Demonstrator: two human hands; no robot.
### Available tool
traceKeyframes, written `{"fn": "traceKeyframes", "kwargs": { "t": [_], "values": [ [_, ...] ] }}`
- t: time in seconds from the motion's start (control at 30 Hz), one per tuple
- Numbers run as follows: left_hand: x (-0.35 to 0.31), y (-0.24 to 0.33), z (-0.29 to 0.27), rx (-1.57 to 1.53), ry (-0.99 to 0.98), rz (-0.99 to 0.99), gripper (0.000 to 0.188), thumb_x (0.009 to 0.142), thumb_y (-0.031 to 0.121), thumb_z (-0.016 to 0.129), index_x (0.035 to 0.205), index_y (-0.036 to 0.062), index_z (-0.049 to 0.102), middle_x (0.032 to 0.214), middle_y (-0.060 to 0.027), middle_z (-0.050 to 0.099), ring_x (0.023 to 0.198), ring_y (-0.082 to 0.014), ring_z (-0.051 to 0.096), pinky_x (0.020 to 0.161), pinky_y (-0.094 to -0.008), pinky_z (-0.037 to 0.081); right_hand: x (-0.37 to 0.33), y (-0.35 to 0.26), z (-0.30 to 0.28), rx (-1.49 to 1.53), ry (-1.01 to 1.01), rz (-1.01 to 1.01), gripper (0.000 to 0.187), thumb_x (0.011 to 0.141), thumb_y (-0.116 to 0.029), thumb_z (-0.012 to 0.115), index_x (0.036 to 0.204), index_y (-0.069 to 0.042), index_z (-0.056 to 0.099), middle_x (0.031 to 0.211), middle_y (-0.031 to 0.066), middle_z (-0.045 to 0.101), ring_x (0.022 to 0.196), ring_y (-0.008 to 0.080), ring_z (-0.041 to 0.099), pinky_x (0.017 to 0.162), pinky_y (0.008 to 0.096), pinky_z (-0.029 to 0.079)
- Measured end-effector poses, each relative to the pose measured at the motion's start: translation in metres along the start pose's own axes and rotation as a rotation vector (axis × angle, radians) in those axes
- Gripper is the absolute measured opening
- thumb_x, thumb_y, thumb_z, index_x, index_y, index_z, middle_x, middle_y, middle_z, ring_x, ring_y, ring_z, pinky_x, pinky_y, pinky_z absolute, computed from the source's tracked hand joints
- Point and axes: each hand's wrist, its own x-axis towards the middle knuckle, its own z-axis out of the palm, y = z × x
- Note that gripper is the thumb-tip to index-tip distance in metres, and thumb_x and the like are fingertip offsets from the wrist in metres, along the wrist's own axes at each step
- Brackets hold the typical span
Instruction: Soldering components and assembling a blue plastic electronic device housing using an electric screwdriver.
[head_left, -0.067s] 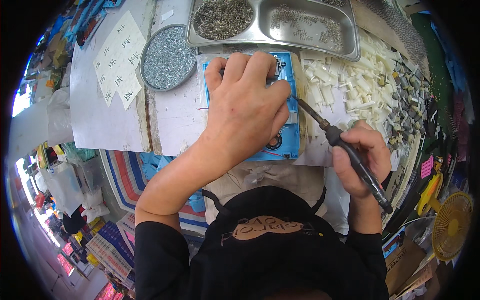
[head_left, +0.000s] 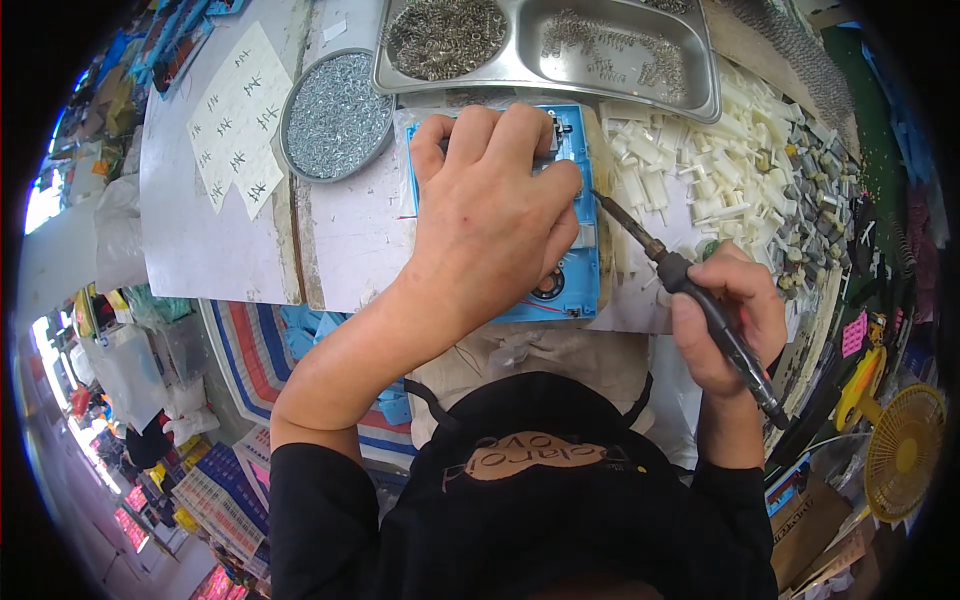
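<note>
A light-blue plastic casing [head_left: 575,285] lies on the work table in front of me, with a dark round part and a thin red wire near its lower end. My left hand [head_left: 490,200] is spread across it, fingers curled over the far part and thumb bent inward, hiding most of the middle. In my right hand [head_left: 735,320] is a soldering iron [head_left: 715,325] with a black handle and a brownish metal shaft. Its tip points up and left, at the casing's right edge beside my left thumb. Whatever lies under my left fingers is hidden.
A round grey tray [head_left: 338,118] of small metal screws stands at the left. Beyond the casing, a steel compartment tray [head_left: 515,60] holds springs. White plastic pieces [head_left: 730,180] and grey-black parts [head_left: 815,200] pile up at right. A marked paper sheet [head_left: 238,120] lies far left.
The soldering iron's tip has shifted slightly right, away from the casing, along with my right hand. My left hand and the casing stay in place.
</note>
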Motion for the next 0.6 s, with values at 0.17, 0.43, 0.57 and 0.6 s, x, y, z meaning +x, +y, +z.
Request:
{"fn": "traceKeyframes", "kwargs": {
  "t": [0.17,0.43,0.57,0.6],
  "values": [
    [0.001,-0.0001,-0.0006,0.013,-0.011,0.002,0.01,0.075,0.016,0.075,0.082,0.0121,0.069,0.102,-0.0058,0.054,0.099,-0.0276,0.051,0.095,-0.0459,0.032,-0.0017,-0.0007,-0.0054,0.004,0.023,0.024,0.029,0.082,-0.012,0.081,0.104,-0.002,0.064,0.07,0.0017,0.054,0.057,0.0081,0.044,0.051,0.0229,0.03],
    [0.0021,0.0032,-0.003,0.037,-0.031,-0.002,0.011,0.076,0.017,0.075,0.083,0.0118,0.068,0.103,-0.0063,0.054,0.1,-0.0276,0.051,0.095,-0.0464,0.032,-0.0009,-0.0019,-0.0074,0.007,0.025,0.014,0.029,0.082,-0.012,0.081,0.104,-0.002,0.064,0.071,0.002,0.055,0.058,0.0083,0.044,0.052,0.023,0.031],
    [-0.0005,0.0036,-0.0053,0.047,-0.039,-0.001,0.018,0.076,0.018,0.077,0.092,0.0123,0.069,0.106,-0.0062,0.055,0.102,-0.0274,0.053,0.097,-0.0462,0.031,-0.0015,0.0006,-0.0076,0.011,0.038,0.006,0.029,0.082,-0.011,0.08,0.104,-0.001,0.064,0.072,0.0026,0.056,0.058,0.0086,0.044,0.052,0.023,0.031],
    [-0.0021,0.0046,-0.0075,0.03,-0.024,-0.007,0.022,0.076,0.018,0.078,0.095,0.0125,0.069,0.108,-0.0062,0.056,0.103,-0.0273,0.053,0.097,-0.046,0.032,-0.0015,0.0007,-0.0077,0.009,0.037,0.009,0.029,0.082,-0.01,0.08,0.104,-0.001,0.064,0.072,0.0029,0.056,0.058,0.0088,0.044,0.052,0.023,0.031]
  ]
}}
